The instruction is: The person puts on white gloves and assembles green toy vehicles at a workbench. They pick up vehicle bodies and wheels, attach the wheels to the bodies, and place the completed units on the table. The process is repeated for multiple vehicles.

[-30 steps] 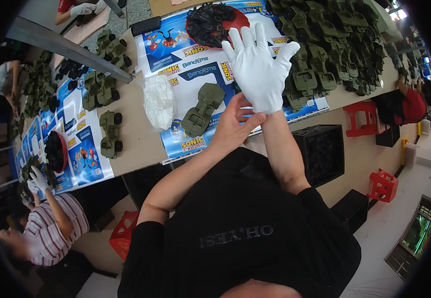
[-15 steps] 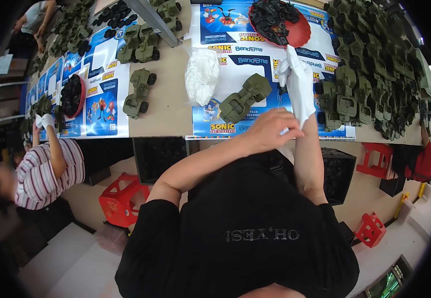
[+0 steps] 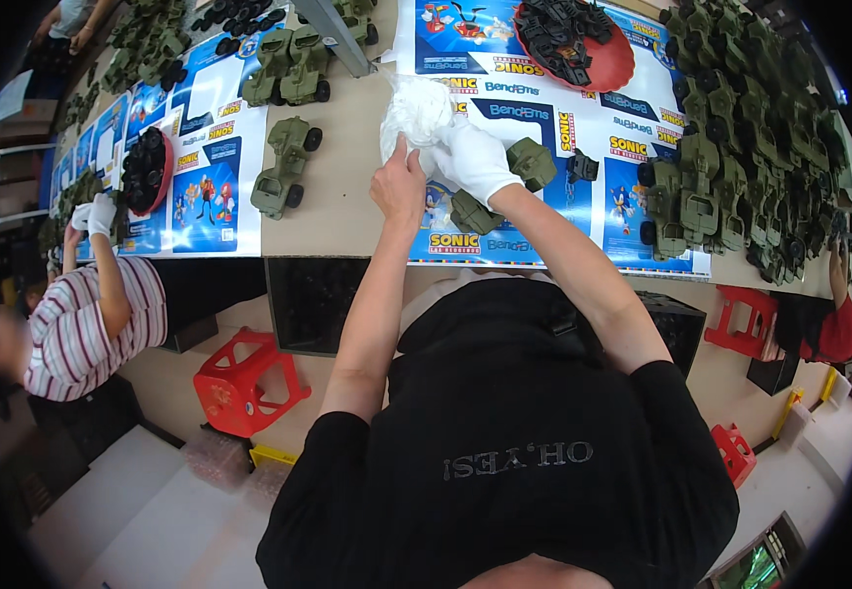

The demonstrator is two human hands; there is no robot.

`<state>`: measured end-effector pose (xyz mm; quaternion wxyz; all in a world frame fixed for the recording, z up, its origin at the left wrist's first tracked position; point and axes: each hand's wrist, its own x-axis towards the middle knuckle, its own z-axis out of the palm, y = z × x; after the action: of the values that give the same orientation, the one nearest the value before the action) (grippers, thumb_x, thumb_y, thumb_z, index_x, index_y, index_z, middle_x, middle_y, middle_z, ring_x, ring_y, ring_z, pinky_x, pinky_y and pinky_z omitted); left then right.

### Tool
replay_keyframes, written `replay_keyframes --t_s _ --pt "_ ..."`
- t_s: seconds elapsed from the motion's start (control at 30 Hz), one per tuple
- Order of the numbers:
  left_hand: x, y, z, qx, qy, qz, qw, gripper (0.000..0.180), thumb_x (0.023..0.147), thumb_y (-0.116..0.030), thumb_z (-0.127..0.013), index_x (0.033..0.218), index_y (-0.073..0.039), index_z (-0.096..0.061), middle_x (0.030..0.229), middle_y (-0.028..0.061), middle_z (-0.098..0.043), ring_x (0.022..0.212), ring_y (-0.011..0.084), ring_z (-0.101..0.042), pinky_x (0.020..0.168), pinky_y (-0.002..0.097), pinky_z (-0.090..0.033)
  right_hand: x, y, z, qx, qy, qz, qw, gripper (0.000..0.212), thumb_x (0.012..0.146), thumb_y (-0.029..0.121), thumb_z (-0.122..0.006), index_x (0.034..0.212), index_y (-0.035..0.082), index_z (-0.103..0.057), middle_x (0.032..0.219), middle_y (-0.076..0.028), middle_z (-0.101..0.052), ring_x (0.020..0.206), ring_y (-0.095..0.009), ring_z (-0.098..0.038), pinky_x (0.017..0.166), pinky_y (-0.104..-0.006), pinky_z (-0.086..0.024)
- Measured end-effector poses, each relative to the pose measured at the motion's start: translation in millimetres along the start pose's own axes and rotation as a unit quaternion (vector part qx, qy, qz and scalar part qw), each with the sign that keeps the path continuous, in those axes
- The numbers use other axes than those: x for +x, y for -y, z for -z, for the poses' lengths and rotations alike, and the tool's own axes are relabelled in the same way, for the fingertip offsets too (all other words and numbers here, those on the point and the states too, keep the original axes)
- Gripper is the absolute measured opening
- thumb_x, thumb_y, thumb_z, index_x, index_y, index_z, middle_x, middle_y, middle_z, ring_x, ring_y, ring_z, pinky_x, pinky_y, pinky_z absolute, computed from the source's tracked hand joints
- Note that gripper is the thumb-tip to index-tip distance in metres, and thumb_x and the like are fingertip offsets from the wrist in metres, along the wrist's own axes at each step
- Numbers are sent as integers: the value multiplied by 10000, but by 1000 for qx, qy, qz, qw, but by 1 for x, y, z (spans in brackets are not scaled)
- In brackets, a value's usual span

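As both hands meet at the upper middle of the head view, the action is all around a clear plastic bag (image 3: 421,100) of white cloth, lying across the tan tabletop (image 3: 337,196) and the edge of a blue-and-white printed sheet (image 3: 598,211). On the near side, it's the bare left hand (image 3: 401,187), index finger raised against the plastic, the others curled in; whether it pinches anything, I cannot tell. At the bag's right side comes the right hand (image 3: 480,162) in a white glove (image 3: 490,175), fingers bunched close together, tips too buried to say whether they grip. Under that wrist sits an olive-green toy truck (image 3: 532,164), partly hidden, with a small black part (image 3: 581,167) just to its right. Further up, a red bowl (image 3: 607,66) holds black pieces (image 3: 563,39), and packed rows of toy trucks (image 3: 725,147) crowd the table's right. Out left, a single toy truck (image 3: 285,169) stands near a grey metal post (image 3: 332,34); beyond it, a striped-shirted co-worker (image 3: 102,324), white-gloved, with a red stool (image 3: 239,388) nearby on the floor
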<state>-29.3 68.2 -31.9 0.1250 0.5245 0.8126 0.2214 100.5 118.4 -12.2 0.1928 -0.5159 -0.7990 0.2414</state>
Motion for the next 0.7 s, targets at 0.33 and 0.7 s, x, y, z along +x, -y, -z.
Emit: replay_keyframes --t_s 0.33,0.7 --pt "4 26 -6 -182 -21 -44 982 232 838 -249 -656 1001 -85 -675 788 135 -660 677 272 -653 622 387 -520 10 -16 4 119 46 -69 989 222 820 230 -539 878 66 -676 882 -192 -637 815 -336 -621 740 -402 -482" --pt "-25 69 23 -850 63 228 471 311 882 -158 -470 1129 29 -483 1155 171 -552 1185 277 -493 1058 448 -377 13 -18 12 142 -10 -127 982 271 870 283 -545 989 86 -687 975 -192 -621 904 -366 -607 802 -422 -469"
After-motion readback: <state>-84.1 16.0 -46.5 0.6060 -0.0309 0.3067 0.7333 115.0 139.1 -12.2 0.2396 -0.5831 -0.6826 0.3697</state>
